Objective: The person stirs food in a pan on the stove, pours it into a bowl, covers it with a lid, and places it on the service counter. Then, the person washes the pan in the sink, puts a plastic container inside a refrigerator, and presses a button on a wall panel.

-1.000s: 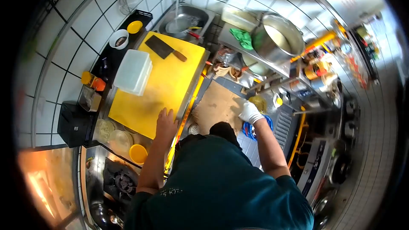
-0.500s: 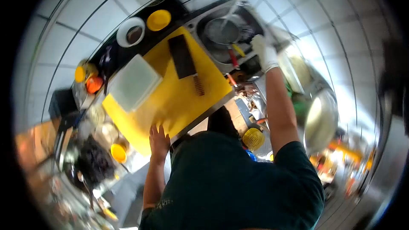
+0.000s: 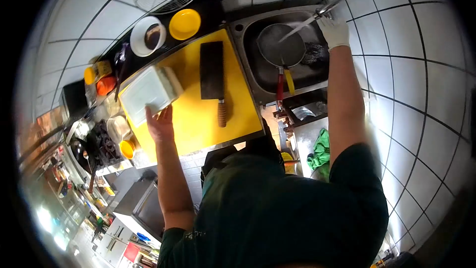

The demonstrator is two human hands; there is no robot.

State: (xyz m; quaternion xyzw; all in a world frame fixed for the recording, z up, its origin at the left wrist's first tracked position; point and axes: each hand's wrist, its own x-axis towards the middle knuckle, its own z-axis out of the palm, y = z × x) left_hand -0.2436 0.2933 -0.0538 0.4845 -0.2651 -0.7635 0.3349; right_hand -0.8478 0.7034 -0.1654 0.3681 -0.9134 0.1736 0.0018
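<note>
My bare left hand grips the near edge of a translucent plastic container, thumb on top and fingers at its side. The container lies tilted over the left part of a yellow cutting board. On the same board rests a cleaver with a wooden handle, apart from both hands. My right hand, in a white glove, is closed at the base of the metal faucet. Below the spout, a round strainer sits in the sink; its red handle reaches over the front rim.
A white bowl with dark contents and a yellow bowl stand behind the board. Jars with yellow and orange lids line the left. A green cloth lies on the counter right of my body.
My left hand has moved from the board's front edge up to the container, which is now tilted. My right hand has gone from the sink's right side to the faucet.
</note>
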